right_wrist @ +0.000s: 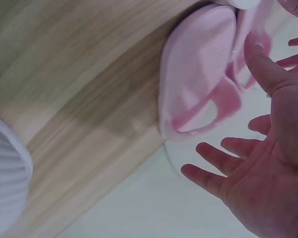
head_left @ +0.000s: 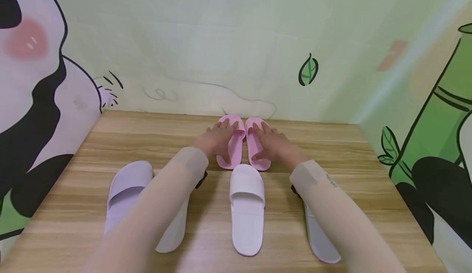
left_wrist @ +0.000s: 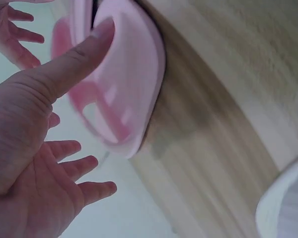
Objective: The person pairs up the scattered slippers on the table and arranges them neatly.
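Observation:
Two pink slippers lie side by side against the wall, toes toward it: the left one (head_left: 237,154) and the right one (head_left: 262,165). My left hand (head_left: 217,138) is over the outer side of the left slipper, its fingers spread. My right hand (head_left: 271,144) is likewise over the outer side of the right slipper, fingers apart. In the left wrist view the left thumb (left_wrist: 77,62) crosses in front of a pink slipper (left_wrist: 134,64). The right wrist view shows the right hand (right_wrist: 273,168) beside a pink slipper (right_wrist: 196,64). Whether either hand touches them I cannot tell.
A white slipper (head_left: 248,224) lies just in front of the pink pair. Partly behind my left arm are a lavender slipper (head_left: 127,180) and a whitish one (head_left: 175,232). Another pale slipper (head_left: 318,240) is half hidden by my right arm. Printed walls (head_left: 239,51) border the wooden floor (head_left: 287,224).

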Demonstrator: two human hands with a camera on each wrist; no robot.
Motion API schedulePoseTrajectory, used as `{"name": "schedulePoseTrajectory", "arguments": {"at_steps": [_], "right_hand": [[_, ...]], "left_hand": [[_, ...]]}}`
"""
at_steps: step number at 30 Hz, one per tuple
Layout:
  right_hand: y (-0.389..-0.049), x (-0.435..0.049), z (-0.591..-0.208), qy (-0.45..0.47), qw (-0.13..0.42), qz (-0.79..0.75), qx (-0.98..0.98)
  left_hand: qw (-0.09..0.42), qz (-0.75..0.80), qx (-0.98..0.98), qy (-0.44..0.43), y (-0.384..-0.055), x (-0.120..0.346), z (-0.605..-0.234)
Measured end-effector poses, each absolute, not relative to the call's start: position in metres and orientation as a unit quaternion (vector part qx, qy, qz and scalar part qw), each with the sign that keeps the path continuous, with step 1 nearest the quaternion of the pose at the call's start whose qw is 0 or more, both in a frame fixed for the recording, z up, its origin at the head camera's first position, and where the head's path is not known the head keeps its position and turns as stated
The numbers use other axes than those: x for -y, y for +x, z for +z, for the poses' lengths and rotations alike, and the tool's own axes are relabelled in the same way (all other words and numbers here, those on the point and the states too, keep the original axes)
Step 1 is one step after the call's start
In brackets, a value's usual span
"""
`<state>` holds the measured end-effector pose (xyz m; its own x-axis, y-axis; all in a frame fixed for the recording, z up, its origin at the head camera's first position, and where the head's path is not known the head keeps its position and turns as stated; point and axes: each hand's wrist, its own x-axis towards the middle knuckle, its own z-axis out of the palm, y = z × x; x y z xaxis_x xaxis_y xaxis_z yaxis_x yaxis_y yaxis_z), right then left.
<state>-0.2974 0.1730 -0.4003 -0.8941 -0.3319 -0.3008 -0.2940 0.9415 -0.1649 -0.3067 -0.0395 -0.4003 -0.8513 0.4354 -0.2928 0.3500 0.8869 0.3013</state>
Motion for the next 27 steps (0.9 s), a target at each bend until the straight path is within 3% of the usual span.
{"name": "schedulePoseTrajectory", "arguments": {"at_steps": [12,27], "right_hand": [[-0.271,-0.178,-0.38,-0.21,0.139,-0.071,-0.965],[-0.222,-0.17,-0.373,-0.265,0.111,-0.054,-0.956]], "left_hand": [[0.159,0.075,-0.957,0.232,-0.286,0.065,-0.371],[0.132,0.059,-0.954,0.264,-0.23,0.107,-0.362]]}}
